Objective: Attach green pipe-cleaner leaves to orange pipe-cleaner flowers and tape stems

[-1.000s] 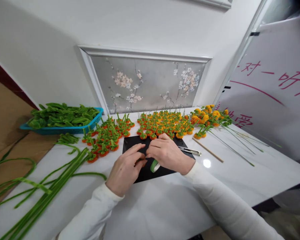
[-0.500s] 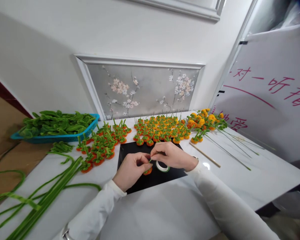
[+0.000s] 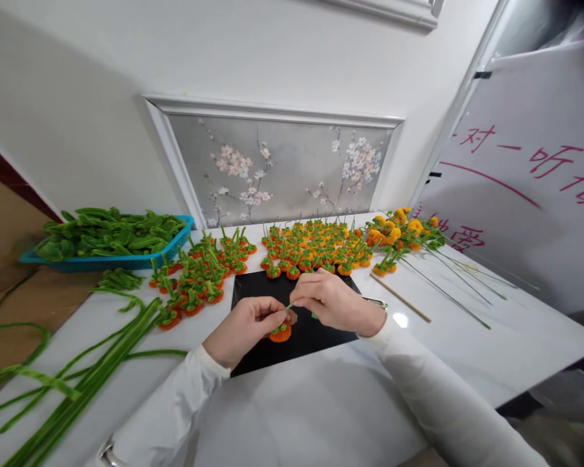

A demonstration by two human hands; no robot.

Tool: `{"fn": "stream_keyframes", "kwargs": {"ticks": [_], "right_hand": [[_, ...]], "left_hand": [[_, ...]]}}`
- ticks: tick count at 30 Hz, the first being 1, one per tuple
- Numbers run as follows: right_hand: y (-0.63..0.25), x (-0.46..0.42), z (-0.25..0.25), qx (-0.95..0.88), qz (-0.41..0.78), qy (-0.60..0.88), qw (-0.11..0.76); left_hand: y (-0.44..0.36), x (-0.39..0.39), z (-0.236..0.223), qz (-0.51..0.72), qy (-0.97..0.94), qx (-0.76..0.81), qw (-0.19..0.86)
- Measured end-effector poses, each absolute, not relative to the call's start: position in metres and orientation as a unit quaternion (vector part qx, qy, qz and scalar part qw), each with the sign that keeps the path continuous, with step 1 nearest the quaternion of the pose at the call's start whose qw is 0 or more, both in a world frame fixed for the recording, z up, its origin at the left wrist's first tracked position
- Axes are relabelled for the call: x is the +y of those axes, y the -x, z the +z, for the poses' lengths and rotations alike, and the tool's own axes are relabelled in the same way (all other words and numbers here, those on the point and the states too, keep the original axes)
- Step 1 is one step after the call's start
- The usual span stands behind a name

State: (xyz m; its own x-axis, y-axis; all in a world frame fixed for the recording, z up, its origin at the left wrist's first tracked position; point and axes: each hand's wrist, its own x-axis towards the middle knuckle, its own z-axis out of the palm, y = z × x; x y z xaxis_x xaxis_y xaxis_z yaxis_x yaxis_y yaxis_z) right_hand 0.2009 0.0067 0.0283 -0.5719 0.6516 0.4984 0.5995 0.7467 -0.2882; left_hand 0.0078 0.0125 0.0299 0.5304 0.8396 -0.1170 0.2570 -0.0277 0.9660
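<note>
My left hand is closed in a pinch on a small orange pipe-cleaner flower with a green cap, which hangs below the fingertips over a black mat. My right hand is closed too, its fingertips pinching a thin green strip at the flower's stem, right against my left fingers. What lies under the right palm is hidden. Both sleeves are white.
Rows of orange flowers and a redder group lie behind the mat. Yellow flowers on long wire stems lie at the right, beside a wooden stick. Long green pipe cleaners and a blue tray of leaves are at the left.
The flower came into view under my left fingers and has moved lower. The green tape roll seen near my right hand is now out of sight. The camera view shifted a little.
</note>
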Motion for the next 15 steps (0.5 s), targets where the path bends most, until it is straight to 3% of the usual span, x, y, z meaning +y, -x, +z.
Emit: {"fn": "stream_keyframes", "kwargs": {"ticks": [8, 15], "right_hand": [[-0.1917, 0.0028, 0.0265, -0.903, -0.026, 0.353, 0.244], [-0.1933, 0.0035, 0.0265, -0.91, -0.03, 0.321, 0.261]], "left_hand": [[-0.0105, 0.0101, 0.0258, 0.299, -0.76, 0.449, 0.363], [-0.0018, 0.0139, 0.0313, 0.235, -0.706, 0.416, 0.522]]}}
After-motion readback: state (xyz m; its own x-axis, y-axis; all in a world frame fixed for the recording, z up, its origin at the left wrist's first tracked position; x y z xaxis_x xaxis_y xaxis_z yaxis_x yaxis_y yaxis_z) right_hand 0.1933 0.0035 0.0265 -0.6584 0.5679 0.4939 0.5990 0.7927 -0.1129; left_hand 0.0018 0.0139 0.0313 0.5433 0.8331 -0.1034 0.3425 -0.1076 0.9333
